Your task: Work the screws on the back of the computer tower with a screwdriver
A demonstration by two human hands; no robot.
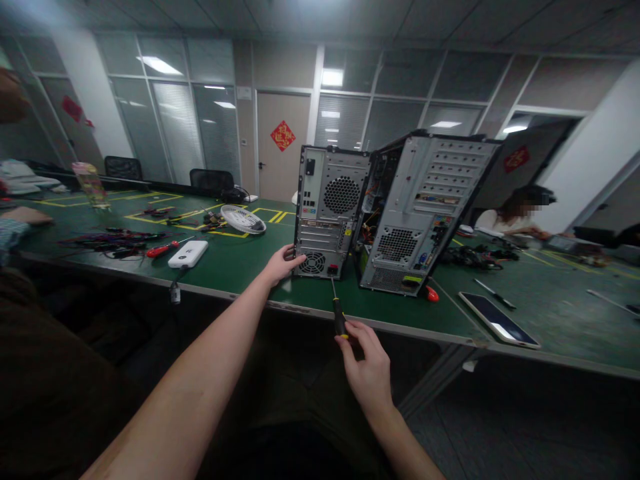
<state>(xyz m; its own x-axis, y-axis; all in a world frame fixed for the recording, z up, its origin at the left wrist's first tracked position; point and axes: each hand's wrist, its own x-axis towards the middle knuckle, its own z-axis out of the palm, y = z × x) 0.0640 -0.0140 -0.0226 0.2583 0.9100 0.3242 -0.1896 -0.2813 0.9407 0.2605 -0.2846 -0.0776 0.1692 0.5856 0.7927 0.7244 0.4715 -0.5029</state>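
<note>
A computer case (324,230) stands upright near the table's front edge, its rear panel with fan grilles and ports facing me. My left hand (281,265) grips its lower left edge, thumb against the rear panel and fingers around the side. In my right hand (367,357) is a screwdriver (339,319) with a black and yellow handle, held at the handle's end. Its shaft points up at the bottom of the rear panel, by the power socket (333,269); whether the tip touches a screw is too small to tell. A larger computer case (400,247) stands close on the right.
Left on the green table (240,263) are a white power strip (189,254), a red screwdriver (161,250), bundled cables (117,241) and a white basket (243,220). A phone (497,320) and another screwdriver (495,293) lie right. One person (507,220) sits at far right, another at left.
</note>
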